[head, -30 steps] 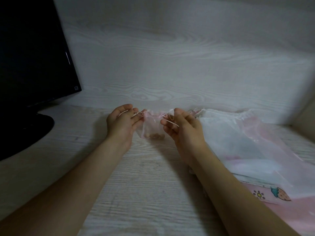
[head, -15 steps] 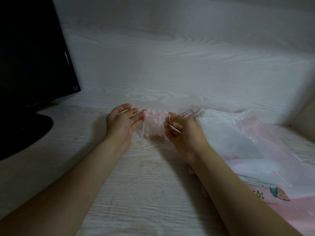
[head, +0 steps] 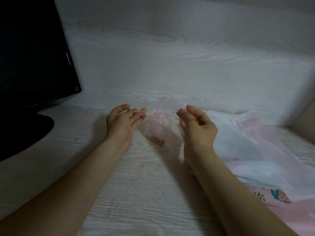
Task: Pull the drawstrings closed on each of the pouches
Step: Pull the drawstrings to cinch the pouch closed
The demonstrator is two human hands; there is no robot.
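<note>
Hands have drawn wider apart — left hand (head: pixel 121 124) and right hand (head: pixel 197 128) each pinch a drawstring (head: pixel 140 112), level, either side of the pouch (head: pixel 157 127).

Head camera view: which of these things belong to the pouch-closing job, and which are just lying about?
In the job: small pink pouch; its drawstrings; left hand and right hand, pinching them; sheer pouches piled at right, probably waiting their turn.

Lying about: black monitor; strawberry-print sheet; wooden desk underneath.
</note>
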